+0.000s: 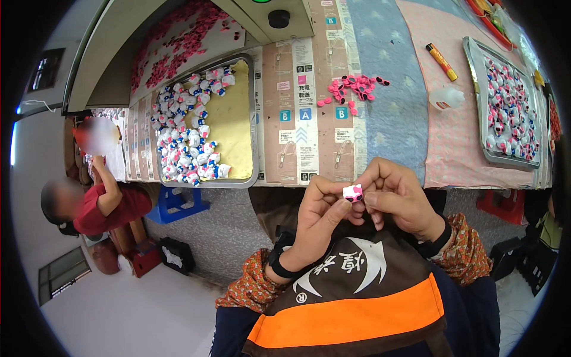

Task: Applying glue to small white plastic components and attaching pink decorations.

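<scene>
Just past the table's near edge, both my hands meet around a small white and pink toy cat head [353, 190] with dark-lensed pink glasses across its front. My left hand [318, 217] pinches its left and lower side between thumb and finger. On the other side, the fingers of my right hand [399, 199] are closed against the head. A loose pile of tiny pink sunglasses [351, 91] lies on the table beyond my hands. To the left stands a metal tray [254, 113] with many white, blue and pink toy heads along its left part.
At right are a second metal tray [474, 101] of toy pieces, a white bottle [445, 99] and a yellow-orange tube [441, 62]. A beige machine [291, 21] holds more pink pieces at far left. A person in red [95, 208] is near a blue stool [178, 205].
</scene>
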Demonstrator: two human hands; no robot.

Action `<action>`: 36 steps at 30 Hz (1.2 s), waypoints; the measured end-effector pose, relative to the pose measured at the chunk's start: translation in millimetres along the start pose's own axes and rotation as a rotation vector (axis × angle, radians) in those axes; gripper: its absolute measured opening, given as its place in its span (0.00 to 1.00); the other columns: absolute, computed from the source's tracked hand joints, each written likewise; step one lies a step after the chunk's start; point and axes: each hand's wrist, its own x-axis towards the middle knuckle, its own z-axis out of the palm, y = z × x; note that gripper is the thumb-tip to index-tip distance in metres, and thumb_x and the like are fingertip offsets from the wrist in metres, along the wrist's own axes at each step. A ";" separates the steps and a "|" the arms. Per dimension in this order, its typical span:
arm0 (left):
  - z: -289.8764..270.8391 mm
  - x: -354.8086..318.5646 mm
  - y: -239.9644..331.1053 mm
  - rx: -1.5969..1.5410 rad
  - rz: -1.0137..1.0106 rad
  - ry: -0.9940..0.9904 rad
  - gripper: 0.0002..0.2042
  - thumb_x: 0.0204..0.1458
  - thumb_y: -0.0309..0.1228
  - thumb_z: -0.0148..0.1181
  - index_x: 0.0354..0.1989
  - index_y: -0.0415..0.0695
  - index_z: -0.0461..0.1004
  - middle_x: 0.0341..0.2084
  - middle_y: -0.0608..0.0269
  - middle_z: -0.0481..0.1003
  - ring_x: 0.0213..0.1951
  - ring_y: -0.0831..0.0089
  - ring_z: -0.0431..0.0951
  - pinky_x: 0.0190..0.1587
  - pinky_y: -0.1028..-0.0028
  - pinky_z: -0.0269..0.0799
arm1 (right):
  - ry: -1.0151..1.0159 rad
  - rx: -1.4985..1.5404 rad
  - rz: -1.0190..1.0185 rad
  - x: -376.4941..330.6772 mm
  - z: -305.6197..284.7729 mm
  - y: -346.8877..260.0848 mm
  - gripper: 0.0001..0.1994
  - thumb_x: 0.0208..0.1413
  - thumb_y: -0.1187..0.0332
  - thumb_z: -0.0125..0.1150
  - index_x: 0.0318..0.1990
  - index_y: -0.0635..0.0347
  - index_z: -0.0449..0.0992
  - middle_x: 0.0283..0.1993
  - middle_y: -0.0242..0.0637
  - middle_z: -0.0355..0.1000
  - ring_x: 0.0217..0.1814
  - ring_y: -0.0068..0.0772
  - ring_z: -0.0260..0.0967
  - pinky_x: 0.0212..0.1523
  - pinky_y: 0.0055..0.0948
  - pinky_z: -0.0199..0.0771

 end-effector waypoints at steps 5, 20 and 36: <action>1.9 1.0 2.2 -0.031 -0.093 0.055 0.09 0.67 0.29 0.51 0.50 0.41 0.61 0.39 0.56 0.76 0.38 0.75 0.79 0.40 0.74 0.81 | 0.048 -0.033 0.074 2.9 1.8 1.8 0.11 0.62 0.65 0.62 0.40 0.64 0.70 0.29 0.32 0.73 0.21 0.14 0.66 0.18 0.15 0.67; 17.0 11.2 2.5 -0.011 -0.144 0.077 0.06 0.66 0.27 0.52 0.48 0.42 0.66 0.37 0.60 0.76 0.36 0.77 0.79 0.38 0.77 0.80 | 0.119 -0.179 0.162 -5.4 -4.6 -12.5 0.09 0.61 0.67 0.61 0.41 0.60 0.69 0.28 0.28 0.71 0.21 0.11 0.65 0.19 0.14 0.66; -76.3 21.1 115.0 0.803 0.310 0.558 0.04 0.63 0.25 0.55 0.43 0.39 0.72 0.35 0.63 0.78 0.35 0.82 0.75 0.34 0.82 0.71 | 1.250 -1.526 -0.281 -118.9 -241.2 -78.0 0.08 0.63 0.70 0.57 0.44 0.61 0.68 0.26 0.31 0.60 0.26 0.22 0.56 0.30 0.27 0.61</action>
